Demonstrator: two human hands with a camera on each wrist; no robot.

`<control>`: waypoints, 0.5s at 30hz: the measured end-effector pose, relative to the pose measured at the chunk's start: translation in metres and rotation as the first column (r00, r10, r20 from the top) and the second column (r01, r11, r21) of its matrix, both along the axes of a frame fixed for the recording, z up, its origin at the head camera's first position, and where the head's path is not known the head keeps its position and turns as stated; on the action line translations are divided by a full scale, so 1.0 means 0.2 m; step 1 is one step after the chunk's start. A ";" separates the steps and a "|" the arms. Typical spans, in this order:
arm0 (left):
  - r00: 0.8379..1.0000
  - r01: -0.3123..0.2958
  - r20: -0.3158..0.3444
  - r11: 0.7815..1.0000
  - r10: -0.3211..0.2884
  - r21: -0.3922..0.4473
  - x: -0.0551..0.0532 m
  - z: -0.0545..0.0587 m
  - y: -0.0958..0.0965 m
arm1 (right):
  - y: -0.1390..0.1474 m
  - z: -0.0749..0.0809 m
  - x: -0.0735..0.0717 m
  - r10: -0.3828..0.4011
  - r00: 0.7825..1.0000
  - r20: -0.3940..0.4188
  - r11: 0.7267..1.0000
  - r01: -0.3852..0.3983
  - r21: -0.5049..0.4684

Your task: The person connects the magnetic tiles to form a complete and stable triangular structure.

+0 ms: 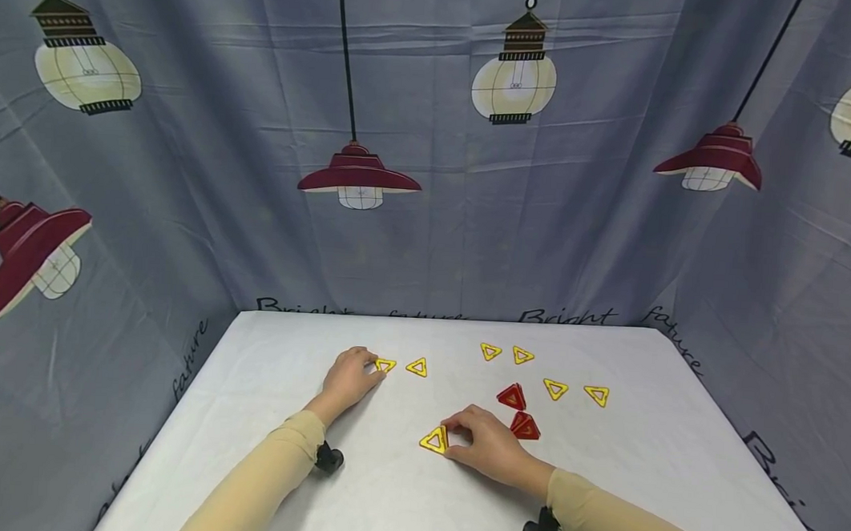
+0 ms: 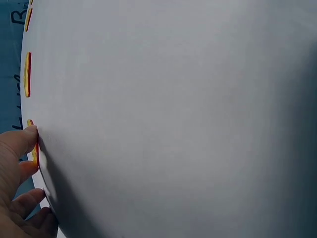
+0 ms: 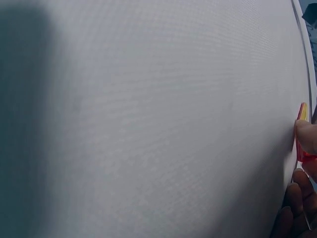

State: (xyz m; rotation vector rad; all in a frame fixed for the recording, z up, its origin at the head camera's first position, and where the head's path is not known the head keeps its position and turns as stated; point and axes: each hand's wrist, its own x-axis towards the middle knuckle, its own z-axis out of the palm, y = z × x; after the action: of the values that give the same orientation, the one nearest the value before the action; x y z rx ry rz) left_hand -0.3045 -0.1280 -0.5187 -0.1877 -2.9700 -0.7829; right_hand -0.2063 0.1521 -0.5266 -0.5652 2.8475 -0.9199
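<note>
In the head view my left hand (image 1: 350, 380) pinches a small yellow triangle with an open centre (image 1: 386, 365) between thumb and finger at the table's back left. The left wrist view shows that same triangle (image 2: 34, 148) edge-on, with red along its side. Nearer the front, my right hand (image 1: 484, 443) grips another yellow triangle (image 1: 434, 440) at its right edge. From the right wrist, this piece (image 3: 301, 141) looks red with some yellow at its top, partly hidden by the thumb. Two red triangular pieces (image 1: 512, 397) lie just beyond the right hand.
Another yellow triangle (image 1: 417, 367) lies right of my left hand. Several more yellow triangles (image 1: 554, 389) are spread over the back right of the white table (image 1: 298, 499). A grey-blue curtain (image 1: 426, 257) printed with lamps surrounds the back and sides.
</note>
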 end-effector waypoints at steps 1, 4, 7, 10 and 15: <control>1.000 0.015 0.003 1.000 -0.015 0.003 0.01 0.00 0.00 | 0.00 0.00 0.00 0.001 1.000 -0.001 1.000 -0.001 -0.001; 0.998 0.065 0.005 0.998 -0.065 0.007 0.05 0.01 -0.02 | 0.00 0.00 0.00 0.004 1.000 -0.004 1.000 -0.004 -0.004; 0.993 0.117 0.008 0.993 -0.117 0.014 0.09 0.01 -0.04 | 0.00 0.00 0.00 0.006 1.000 -0.005 1.000 -0.006 -0.004; 0.986 0.165 0.005 0.986 -0.165 0.009 0.12 0.00 -0.06 | 0.00 0.01 0.00 0.003 1.000 -0.004 1.000 -0.003 0.002; 0.975 0.220 0.015 0.976 -0.220 -0.007 0.19 0.00 -0.07 | -0.01 0.01 0.00 -0.002 1.000 0.001 1.000 0.001 0.005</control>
State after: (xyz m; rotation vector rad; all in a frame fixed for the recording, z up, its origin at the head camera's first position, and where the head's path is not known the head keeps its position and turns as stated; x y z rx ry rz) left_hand -0.2673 -0.1413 -0.5184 -0.5212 -3.0011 -0.7958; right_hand -0.2064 0.1508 -0.5254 -0.5621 2.8491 -0.9133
